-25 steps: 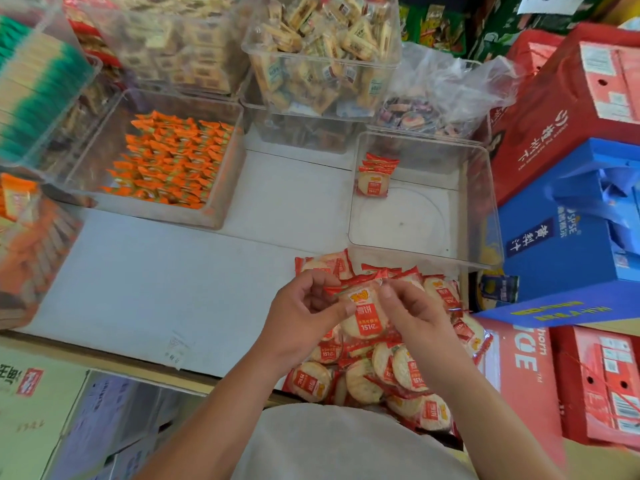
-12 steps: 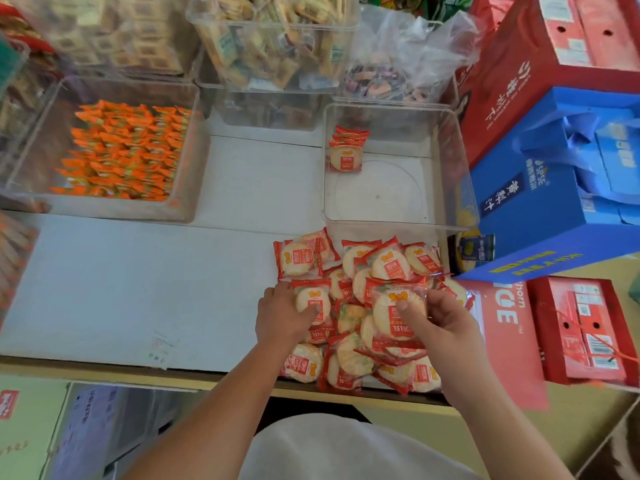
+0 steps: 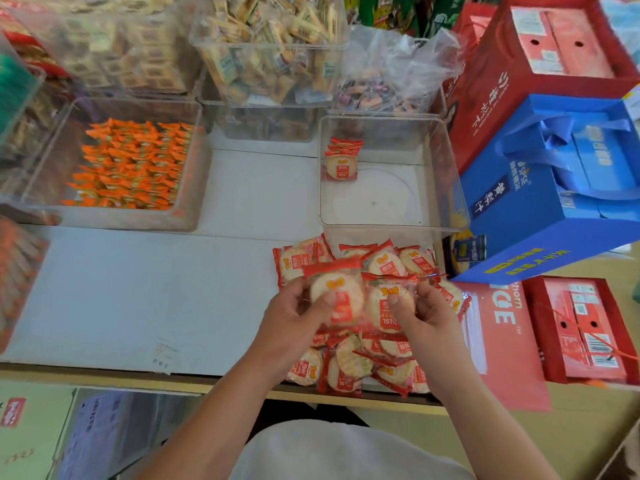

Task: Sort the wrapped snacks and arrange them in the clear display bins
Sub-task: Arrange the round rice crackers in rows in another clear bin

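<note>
One packet (image 3: 341, 299) is pinched in the left hand (image 3: 294, 317), a second packet (image 3: 389, 306) in the right hand (image 3: 427, 317), side by side above the pile (image 3: 349, 370) at the surface's (image 3: 138, 292) near edge. Just beyond, a stack (image 3: 341, 161) is stood in the clear bin's (image 3: 446, 174) far left corner. A blue box (image 3: 554, 202) is seen just beside the bin's right wall. Part of the pile is hidden by the hands.

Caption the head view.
Left hand holds one red-wrapped round cracker, right hand another, over the pile by a clear plastic bin.
</note>
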Tool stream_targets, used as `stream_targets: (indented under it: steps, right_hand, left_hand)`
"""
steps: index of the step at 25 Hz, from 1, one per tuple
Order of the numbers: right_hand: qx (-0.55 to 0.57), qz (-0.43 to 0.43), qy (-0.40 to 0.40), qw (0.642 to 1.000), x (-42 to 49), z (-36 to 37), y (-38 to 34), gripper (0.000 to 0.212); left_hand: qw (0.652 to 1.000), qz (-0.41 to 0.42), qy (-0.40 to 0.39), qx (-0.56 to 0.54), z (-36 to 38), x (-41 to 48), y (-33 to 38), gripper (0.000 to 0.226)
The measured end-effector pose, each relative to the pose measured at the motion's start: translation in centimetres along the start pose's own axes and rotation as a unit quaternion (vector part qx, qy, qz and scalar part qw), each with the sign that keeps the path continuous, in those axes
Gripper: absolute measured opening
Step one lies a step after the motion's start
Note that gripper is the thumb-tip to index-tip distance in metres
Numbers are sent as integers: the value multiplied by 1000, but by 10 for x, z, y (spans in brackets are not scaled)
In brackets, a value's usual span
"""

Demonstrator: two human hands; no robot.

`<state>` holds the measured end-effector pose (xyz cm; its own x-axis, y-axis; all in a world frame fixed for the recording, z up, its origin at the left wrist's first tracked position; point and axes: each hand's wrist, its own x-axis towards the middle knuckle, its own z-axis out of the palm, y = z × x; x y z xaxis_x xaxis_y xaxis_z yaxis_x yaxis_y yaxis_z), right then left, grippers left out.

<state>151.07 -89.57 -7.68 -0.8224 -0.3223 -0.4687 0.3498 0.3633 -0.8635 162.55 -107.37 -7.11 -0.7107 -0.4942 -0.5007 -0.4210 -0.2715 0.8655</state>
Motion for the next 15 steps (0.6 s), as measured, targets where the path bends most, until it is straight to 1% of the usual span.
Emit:
stream_targets:
  steps: [1,2,3,5,6,9,10,11,13,15]
  right_hand:
    - [2,-1,-10,1000,1,3,-4,58]
    - [5,-4,-22,1000,1,6,-8,54]
    - [4,-7,-29,1000,1,10,-12,49]
    - [-18,-19,-34,999,-4,17,-24,38]
    - [-35,-27,-35,998,-6,20,-30,36]
    - [-60,-31,-60,996,-12,26,-41,61]
    - [-55,-28,-73,995,-12,28,-42,67]
    - [-52,-30,-82,995,-11,30,-44,72]
    - [-49,-44,-101,993,-7,35,-44,74]
    - [-29,-47,-127,990,1,39,-50,63]
  left_hand:
    - [999,10,-43,-2,5,-8,7,23]
    - [998,20,-64,-1,9,-14,12,24]
    - [997,30,-64,5,11,-15,13,26]
    - [998,46,-32,11,16,-13,13,26]
    - [998,52,-21,15,18,-12,13,25]
    - [994,78,-3,70,26,-9,16,25]
    - [993,87,-11,85,28,-8,16,28]
    - [992,91,-37,84,28,-6,17,34]
    - [991,69,-104,45,29,-1,20,48]
    - [987,63,-145,28,26,5,28,53]
